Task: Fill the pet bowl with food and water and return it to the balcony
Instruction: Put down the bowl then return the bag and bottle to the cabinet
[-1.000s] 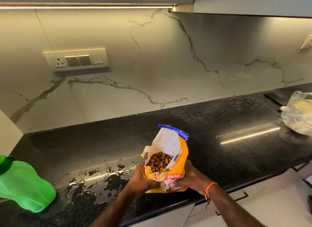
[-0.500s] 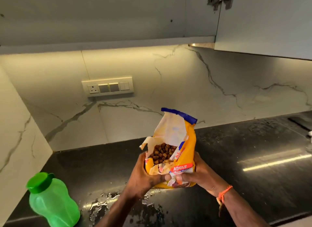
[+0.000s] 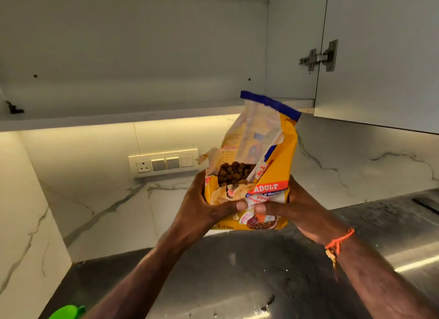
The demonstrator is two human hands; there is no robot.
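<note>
A yellow pet food bag [image 3: 275,166] with a torn-open top and a blue top strip is held upright in the air above the black counter [image 3: 237,271]. Brown kibble [image 3: 234,173] shows inside its mouth. My left hand [image 3: 202,209] grips the bag's left side and my right hand [image 3: 297,207] grips its right side, thumbs meeting on the front. The bag's top reaches the level of the open wall cabinet's bottom shelf [image 3: 118,116]. No pet bowl is in view.
The wall cabinet's door [image 3: 380,57] stands open to the right, with a metal hinge [image 3: 318,57]. A switch panel [image 3: 164,163] sits on the marble backsplash. A green bottle's cap [image 3: 67,312] peeks in at the bottom left.
Both hands have lifted the bag from the counter up toward the open cabinet. The view has tilted upward, so the green bottle and wet patch have dropped mostly out of sight.
</note>
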